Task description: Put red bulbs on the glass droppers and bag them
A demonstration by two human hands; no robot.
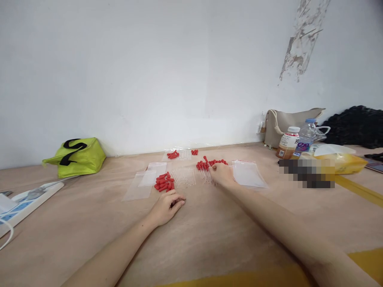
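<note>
My right hand (222,173) is closed in a pinch on a dropper (206,160), a thin clear tube with a red rubber bulb at its upper end. Under and beside that hand lies a row of red-topped droppers (201,166), partly hidden by it. My left hand (168,206) rests on the table with loosely bent fingers, thumb apart, holding nothing visible. Just beyond it is a heap of red rubber bulbs (163,182). Between the heap and the row, several thin clear tubes (184,176) lie side by side.
Flat clear zip bags lie at left (138,185) and right (249,173). More red bulbs (172,154) sit near the wall. Far left are a lime-green bag (82,157) and a power strip (31,205). Bottles (289,143), a beige bag (295,119) and a yellow tissue pack (348,162) stand right.
</note>
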